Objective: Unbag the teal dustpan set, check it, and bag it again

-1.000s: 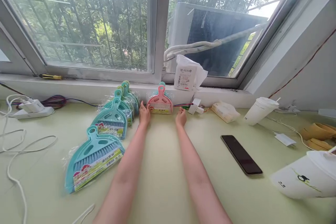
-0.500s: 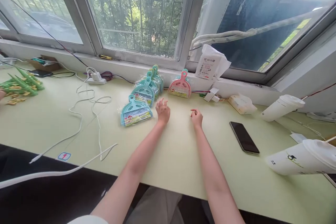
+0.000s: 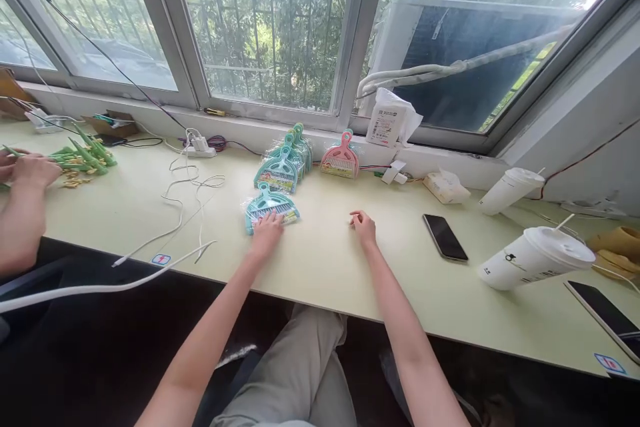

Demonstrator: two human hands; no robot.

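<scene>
In the head view, a teal dustpan and brush set point(image 3: 255, 213) in clear wrapping lies on the table. My left hand point(image 3: 269, 230) rests on its lower edge, fingers spread and flat over the label. Behind it stand several more teal and green dustpan and brush sets point(image 3: 277, 173), leaning in a row toward the window ledge. A pink dustpan and brush set point(image 3: 341, 159) stands to their right. My right hand point(image 3: 363, 227) is on the bare table surface, apart from the sets. Its fingers are curled in, and I see nothing in them.
A phone point(image 3: 445, 237), two white cups point(image 3: 520, 260) and a tissue pack point(image 3: 447, 185) are at the right. White cables point(image 3: 185, 200) trail across the left side. Another person's hands point(image 3: 31, 170) are beside a green plant-like pile point(image 3: 90, 153) at far left.
My left hand has moved left and nearer, from beside the front teal dustpan and brush set onto it. My right hand stays curled on the table. The view has shifted, showing more of the other person's hands.
</scene>
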